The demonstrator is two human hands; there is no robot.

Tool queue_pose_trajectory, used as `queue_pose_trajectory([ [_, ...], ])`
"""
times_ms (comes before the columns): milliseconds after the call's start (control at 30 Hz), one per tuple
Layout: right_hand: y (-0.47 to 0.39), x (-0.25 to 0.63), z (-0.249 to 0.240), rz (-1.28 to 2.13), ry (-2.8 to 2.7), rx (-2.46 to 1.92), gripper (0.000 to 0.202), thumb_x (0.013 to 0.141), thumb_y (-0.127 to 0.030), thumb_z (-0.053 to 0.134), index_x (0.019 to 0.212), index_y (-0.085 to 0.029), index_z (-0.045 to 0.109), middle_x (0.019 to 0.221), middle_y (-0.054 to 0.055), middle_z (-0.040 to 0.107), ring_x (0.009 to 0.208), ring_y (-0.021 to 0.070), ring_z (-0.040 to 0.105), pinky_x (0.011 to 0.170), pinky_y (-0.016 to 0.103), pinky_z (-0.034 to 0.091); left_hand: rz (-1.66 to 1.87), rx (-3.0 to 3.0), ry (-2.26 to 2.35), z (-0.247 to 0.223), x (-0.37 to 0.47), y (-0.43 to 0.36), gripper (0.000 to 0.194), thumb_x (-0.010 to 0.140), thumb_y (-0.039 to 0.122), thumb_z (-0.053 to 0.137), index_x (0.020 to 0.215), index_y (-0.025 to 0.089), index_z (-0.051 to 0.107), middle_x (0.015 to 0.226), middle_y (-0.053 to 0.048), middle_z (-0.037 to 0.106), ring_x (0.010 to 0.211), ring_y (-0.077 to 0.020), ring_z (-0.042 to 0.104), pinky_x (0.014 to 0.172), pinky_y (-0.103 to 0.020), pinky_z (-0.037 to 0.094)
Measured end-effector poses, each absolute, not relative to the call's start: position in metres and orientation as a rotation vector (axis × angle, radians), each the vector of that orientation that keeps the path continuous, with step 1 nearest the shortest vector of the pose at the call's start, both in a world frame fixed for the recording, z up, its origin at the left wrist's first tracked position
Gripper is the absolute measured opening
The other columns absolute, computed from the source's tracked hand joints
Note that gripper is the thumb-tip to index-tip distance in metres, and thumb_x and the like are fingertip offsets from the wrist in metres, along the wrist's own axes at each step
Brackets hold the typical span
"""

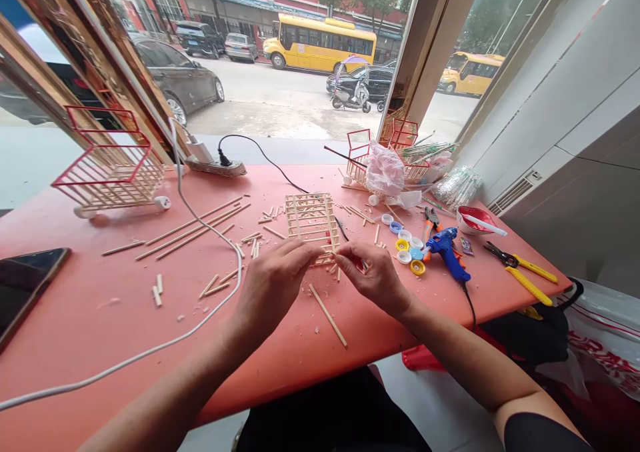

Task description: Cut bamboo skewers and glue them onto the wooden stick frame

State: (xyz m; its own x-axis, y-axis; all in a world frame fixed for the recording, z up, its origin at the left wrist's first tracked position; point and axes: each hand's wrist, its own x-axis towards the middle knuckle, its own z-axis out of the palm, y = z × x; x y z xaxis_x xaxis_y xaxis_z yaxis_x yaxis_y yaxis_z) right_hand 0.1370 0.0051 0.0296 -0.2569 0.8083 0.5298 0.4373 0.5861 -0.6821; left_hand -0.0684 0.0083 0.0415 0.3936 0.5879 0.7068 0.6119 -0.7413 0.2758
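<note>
My left hand (277, 275) and my right hand (375, 279) meet fingertip to fingertip over the middle of the table. Both are closed in a pinch; what lies between the fingertips is too small to make out. Right behind them is a small frame of pale wooden sticks (310, 222), built like a grid, its near end partly covered by my fingers. Whether my fingers touch this frame I cannot tell. A loose wooden stick (327, 315) lies on the table below my hands, and short cut sticks (255, 247) are scattered to the left.
A blue glue gun (450, 255), bottle caps (403, 244), yellow-handled cutters (525, 272) and a red-lined cup (480, 220) stand at right. Finished stick carts (115, 172) rest at left and back. A white cable (190, 332), phone (30, 285) and power strip (215, 165) share the table.
</note>
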Motion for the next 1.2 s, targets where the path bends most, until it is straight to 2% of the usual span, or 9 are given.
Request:
queue_pose_trajectory([
  [333,0.0072,0.1402,0.0269,0.503,-1.901,-0.981,0.013,0.098,-0.023,0.063,0.089,-0.017,0.071,0.075,0.0,0.064,0.063,0.011,0.051,0.061,0.025,0.042,-1.318,-2.621,-1.097,0.043,-0.0724,0.0094,0.017,0.101,0.018,0.057,0.098,0.017,0.073,0.086,-0.003,0.078,0.079,-0.0178,0.072,0.072,-0.026,0.05],
  [633,0.0072,0.141,0.0287,0.463,-1.911,-0.957,0.013,0.098,-0.022,0.063,0.089,-0.018,0.071,0.079,0.001,0.066,0.066,0.0117,0.051,0.062,0.026,0.043,-1.29,-2.652,-1.08,0.047,-0.0733,0.0082,0.025,0.104,0.023,0.051,0.098,0.018,0.075,0.085,-0.003,0.077,0.076,-0.0171,0.071,0.069,-0.026,0.051],
  [1200,0.0073,0.1417,0.0297,0.443,-1.949,-0.929,0.011,0.098,-0.02,0.064,0.092,-0.018,0.073,0.079,0.002,0.066,0.069,0.012,0.055,0.064,0.025,0.043,-1.244,-2.703,-1.012,0.0487,-0.0758,0.0082,0.02,0.102,0.019,0.055,0.1,0.019,0.074,0.088,-0.003,0.078,0.079,-0.0172,0.069,0.071,-0.026,0.051],
])
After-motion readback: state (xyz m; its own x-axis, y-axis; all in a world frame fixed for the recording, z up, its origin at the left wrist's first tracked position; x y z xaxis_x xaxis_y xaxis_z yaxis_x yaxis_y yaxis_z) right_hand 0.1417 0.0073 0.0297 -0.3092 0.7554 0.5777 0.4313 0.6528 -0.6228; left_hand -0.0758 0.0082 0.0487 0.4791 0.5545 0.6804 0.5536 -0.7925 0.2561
